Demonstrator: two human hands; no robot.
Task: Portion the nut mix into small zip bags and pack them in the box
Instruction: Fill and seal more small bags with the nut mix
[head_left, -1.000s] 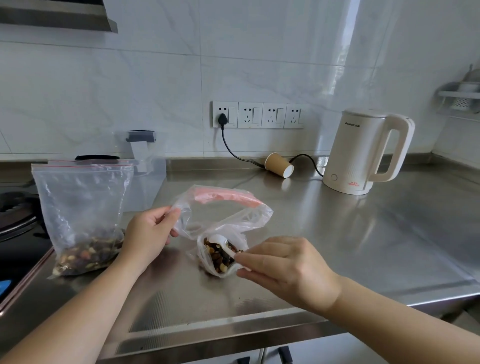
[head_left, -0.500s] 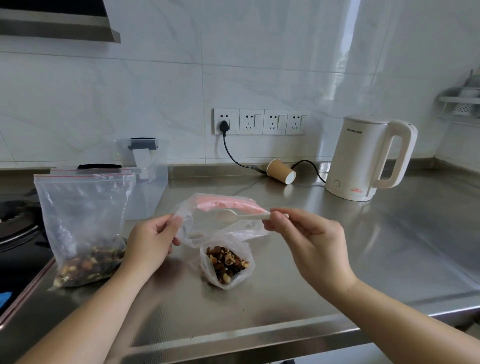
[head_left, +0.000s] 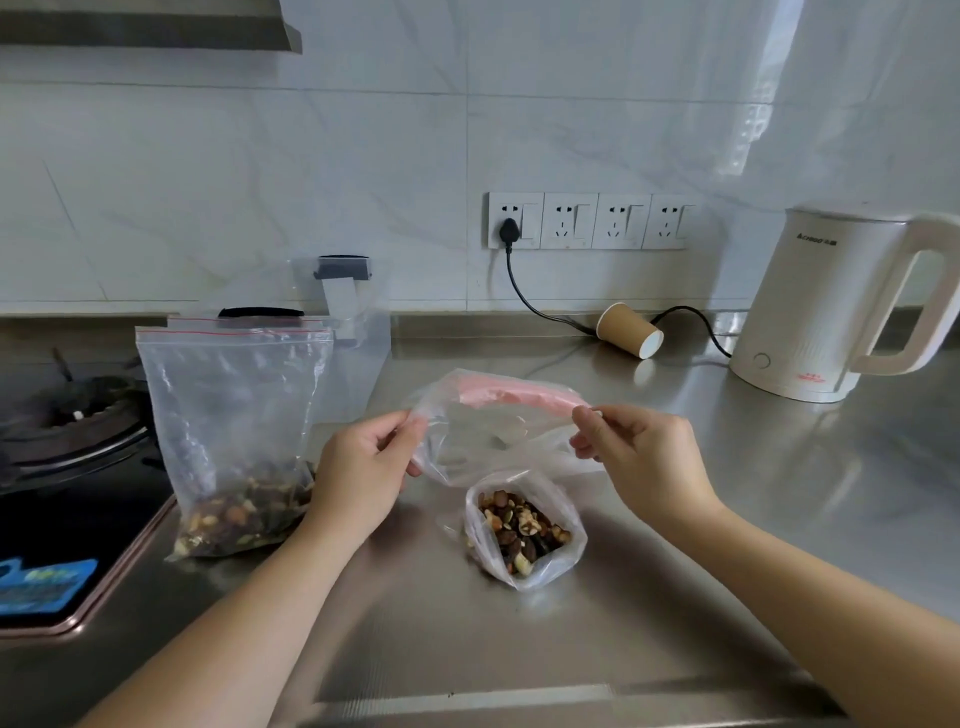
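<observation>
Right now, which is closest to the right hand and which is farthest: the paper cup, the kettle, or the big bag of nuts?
From the right hand, in the head view:
1. Paper cup, lying on its side behind the hand, toward the wall.
2. Kettle, at the far right of the counter.
3. Big bag of nuts, standing at the left, beyond the left hand.

A white plastic electric kettle (head_left: 826, 306) stands on the brushed steel worktop (head_left: 779, 467), far right of the hands and beyond them. Its black cord (head_left: 524, 296) runs to a white four-gang wall socket strip (head_left: 589, 221), past a brown paper cup (head_left: 626, 330) lying on its side. Left of the hands sits a black gas hob (head_left: 62, 467).
</observation>
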